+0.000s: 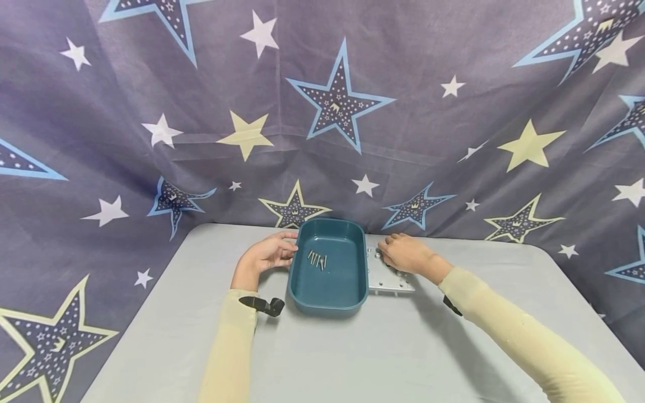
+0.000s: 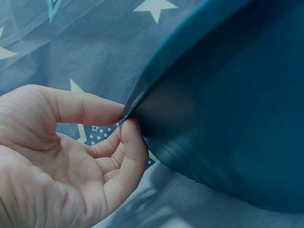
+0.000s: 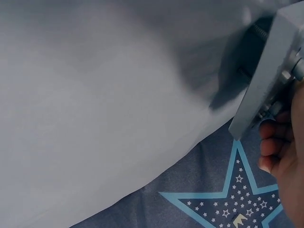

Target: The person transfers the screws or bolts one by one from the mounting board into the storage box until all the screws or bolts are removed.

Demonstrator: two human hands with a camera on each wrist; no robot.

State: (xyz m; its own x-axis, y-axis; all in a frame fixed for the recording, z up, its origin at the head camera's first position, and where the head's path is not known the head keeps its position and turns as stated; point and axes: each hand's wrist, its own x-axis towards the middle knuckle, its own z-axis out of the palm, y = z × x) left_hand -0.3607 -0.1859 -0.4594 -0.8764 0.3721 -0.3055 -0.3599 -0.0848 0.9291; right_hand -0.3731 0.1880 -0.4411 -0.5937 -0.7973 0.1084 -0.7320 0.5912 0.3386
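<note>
A dark blue-green plastic tray (image 1: 330, 291) sits on the table with several small metal bolts (image 1: 317, 259) lying in it. On its left side, my left hand (image 2: 80, 142) pinches the tray's rim between thumb and fingertips. Right of the tray is a silver metal plate (image 1: 388, 284), raised off the table on bolts that pass through it. My right hand (image 1: 408, 256) is over the plate's far right part, fingers curled down among the bolt heads. In the right wrist view its curled fingers (image 3: 270, 147) are beside the plate's edge; I cannot tell what the hidden fingertips hold.
A pale grey cloth-covered table (image 1: 332, 352) extends around the tray and plate. Close behind its back edge hangs a purple-grey curtain (image 1: 312, 184) printed with stars. A black strap with a small device (image 1: 262, 305) is on the left wrist.
</note>
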